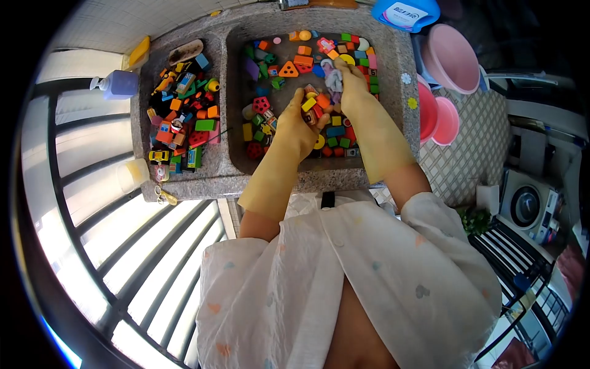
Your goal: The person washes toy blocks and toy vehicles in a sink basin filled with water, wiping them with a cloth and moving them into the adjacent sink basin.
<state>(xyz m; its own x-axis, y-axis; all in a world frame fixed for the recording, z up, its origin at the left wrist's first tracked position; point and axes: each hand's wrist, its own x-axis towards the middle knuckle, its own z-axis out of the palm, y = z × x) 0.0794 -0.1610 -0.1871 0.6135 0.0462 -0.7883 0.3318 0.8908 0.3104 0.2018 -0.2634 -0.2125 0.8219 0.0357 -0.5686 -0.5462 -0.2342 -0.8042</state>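
Note:
Both my hands wear long yellow rubber gloves over the stone sink basin [270,175]. My left hand [296,128] curls around several toy blocks [312,106], among them yellow and orange ones. Bunched in my right hand [353,86] is a grey-purple cloth [332,79], just to the right of those blocks. Colourful toy pieces lie about the basin: an orange triangle with holes [288,69], a red pentagon piece [261,104] and a blue block [335,131]. My gloves hide part of the pieces beneath them.
A left compartment holds a heap of toys [204,125] and a brush [185,52]. A soap bottle [120,85] and a plastic cup [132,176] stand left of it. A blue detergent bottle [405,13] and pink basins [452,58] are at right.

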